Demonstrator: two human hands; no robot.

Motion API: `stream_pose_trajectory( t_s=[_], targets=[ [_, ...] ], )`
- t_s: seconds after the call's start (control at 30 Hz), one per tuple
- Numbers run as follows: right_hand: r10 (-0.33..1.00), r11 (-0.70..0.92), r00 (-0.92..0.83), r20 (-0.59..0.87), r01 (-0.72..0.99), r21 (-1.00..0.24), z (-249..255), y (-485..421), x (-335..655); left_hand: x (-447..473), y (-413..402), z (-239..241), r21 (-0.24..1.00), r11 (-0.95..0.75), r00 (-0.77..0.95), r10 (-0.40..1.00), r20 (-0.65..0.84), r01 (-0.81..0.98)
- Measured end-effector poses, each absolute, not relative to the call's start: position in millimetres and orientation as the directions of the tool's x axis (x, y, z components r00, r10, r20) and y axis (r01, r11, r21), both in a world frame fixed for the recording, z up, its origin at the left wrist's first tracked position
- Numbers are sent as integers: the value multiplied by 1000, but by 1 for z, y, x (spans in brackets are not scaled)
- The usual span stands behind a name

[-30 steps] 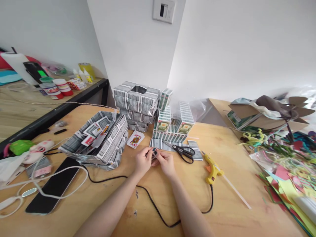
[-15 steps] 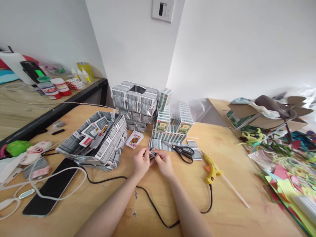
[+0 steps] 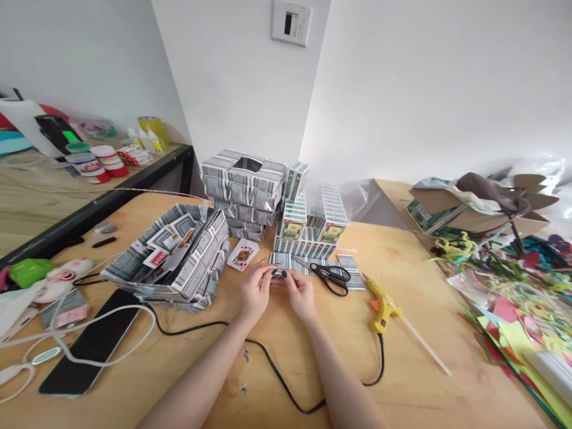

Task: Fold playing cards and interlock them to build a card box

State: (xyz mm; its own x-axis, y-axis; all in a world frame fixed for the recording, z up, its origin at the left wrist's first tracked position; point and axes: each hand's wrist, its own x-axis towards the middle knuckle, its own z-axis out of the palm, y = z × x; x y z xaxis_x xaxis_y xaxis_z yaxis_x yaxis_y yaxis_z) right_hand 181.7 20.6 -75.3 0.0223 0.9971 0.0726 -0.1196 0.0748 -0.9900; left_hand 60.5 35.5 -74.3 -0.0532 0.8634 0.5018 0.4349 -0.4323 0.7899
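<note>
My left hand (image 3: pixel 256 292) and my right hand (image 3: pixel 301 293) meet over the middle of the table, fingertips pinched on a small playing card (image 3: pixel 279 273). Fingers hide most of it, so its exact fold cannot be made out. Just beyond, a stack of playing cards (image 3: pixel 243 255) lies with a court card face up. Black-handled scissors (image 3: pixel 333 277) rest to the right on grey-backed cards (image 3: pixel 289 263). Farther right lies a yellow hot glue gun (image 3: pixel 381 304) with a clear glue stick (image 3: pixel 426 345) sticking out of its back.
A basket made of folded cards (image 3: pixel 196 268) holds loose cards at left. Behind are a card-built box (image 3: pixel 243 185) and stacked card packs (image 3: pixel 308 229). A black cable (image 3: pixel 277 369) crosses under my forearms. A phone (image 3: pixel 89 345) lies left; craft scraps (image 3: pixel 513 322) fill the right.
Both hands stay together at the same spot; the fingers have shifted on the card, which now looks flatter between the fingertips. My view has tilted slightly.
</note>
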Motion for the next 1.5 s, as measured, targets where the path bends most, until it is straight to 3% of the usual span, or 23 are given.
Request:
stream_pose_trajectory(
  t_s=[0.17, 0.5, 0.8, 1.03, 1.5],
  targets=[
    [964, 194, 186, 192, 11, -981, -85, 22, 187, 59, 37, -74, 692, -516, 59, 820, 569, 505],
    [933, 237, 177, 314, 355, -904, -89, 19, 191, 58, 35, -78, 635, -489, 120, 838, 532, 598],
    [924, 221, 184, 334, 454, -863, -94, 20, 190, 59, 33, -78, 608, -447, 132, 861, 491, 656],
    [925, 206, 205, 320, 436, -876, -93, 19, 189, 58, 35, -79, 632, -439, 129, 871, 474, 639],
    [908, 244, 192, 372, 479, -843, -92, 18, 191, 56, 36, -80, 608, -501, 150, 832, 534, 616]
  ],
)
